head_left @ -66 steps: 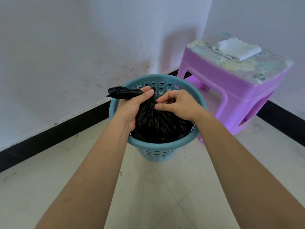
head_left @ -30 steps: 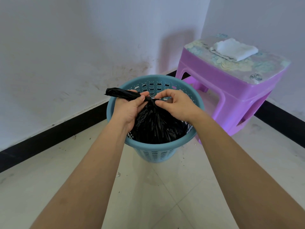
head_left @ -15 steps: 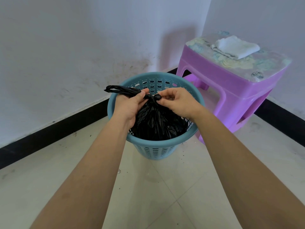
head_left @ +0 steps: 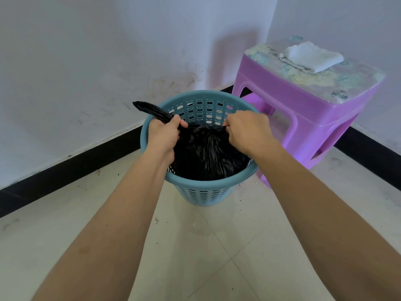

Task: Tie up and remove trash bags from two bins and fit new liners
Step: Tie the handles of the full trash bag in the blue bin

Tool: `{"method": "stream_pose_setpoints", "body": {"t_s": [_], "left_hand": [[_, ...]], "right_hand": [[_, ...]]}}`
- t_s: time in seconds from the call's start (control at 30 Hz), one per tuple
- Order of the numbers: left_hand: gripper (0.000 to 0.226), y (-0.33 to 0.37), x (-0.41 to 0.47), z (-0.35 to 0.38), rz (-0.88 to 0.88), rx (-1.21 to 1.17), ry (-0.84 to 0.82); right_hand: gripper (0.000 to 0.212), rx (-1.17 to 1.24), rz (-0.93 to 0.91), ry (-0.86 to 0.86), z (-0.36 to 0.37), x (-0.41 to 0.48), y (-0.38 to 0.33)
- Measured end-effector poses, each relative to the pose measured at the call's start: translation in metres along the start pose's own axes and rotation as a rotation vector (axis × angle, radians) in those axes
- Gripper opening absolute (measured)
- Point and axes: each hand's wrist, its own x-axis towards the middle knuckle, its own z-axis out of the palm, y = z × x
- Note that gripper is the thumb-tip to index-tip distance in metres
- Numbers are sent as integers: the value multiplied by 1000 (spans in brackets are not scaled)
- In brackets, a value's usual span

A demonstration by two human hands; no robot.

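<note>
At frame centre the bag (head_left: 206, 155) sits inside the bin (head_left: 201, 195). The left hand (head_left: 163, 136) grips one twisted tail and the right hand (head_left: 245, 131) pinches the other, drawn taut between them. Too hard a pull could tear the thin plastic. The short right tail could slip out, leaving the tie loose.

The tiled floor (head_left: 206, 257) (speckled with debris) bears the blue bin (head_left: 201, 195) beside a purple stool (head_left: 303, 109).
</note>
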Motion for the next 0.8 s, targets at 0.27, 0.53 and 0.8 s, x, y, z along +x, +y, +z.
{"method": "stream_pose_setpoints", "body": {"t_s": [0.27, 0.53, 0.8], "left_hand": [[30, 9, -3, -4, 44, 22, 87], [89, 66, -24, -2, 793, 621, 504], [56, 19, -11, 8, 380, 1173, -376]], "right_hand": [[25, 312, 30, -5, 11, -4, 15], [53, 560, -7, -93, 9, 1, 18], [74, 344, -108, -337, 5, 5, 17]]}}
